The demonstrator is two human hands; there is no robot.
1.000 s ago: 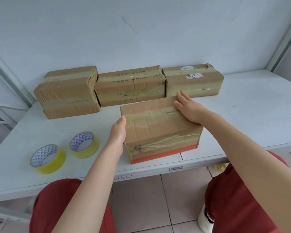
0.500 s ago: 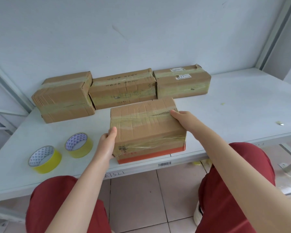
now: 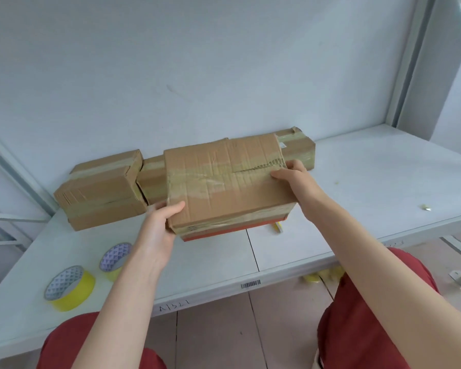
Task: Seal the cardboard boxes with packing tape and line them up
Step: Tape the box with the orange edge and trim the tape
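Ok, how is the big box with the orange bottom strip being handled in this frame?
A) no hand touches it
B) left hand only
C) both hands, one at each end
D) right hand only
C: the left hand grips the near-left corner of the box with its thumb on top, and the right hand holds the box's right end.

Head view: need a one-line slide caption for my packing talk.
Left hand and right hand grip a taped box before three boxes along the wall; two tape rolls lie on the table.
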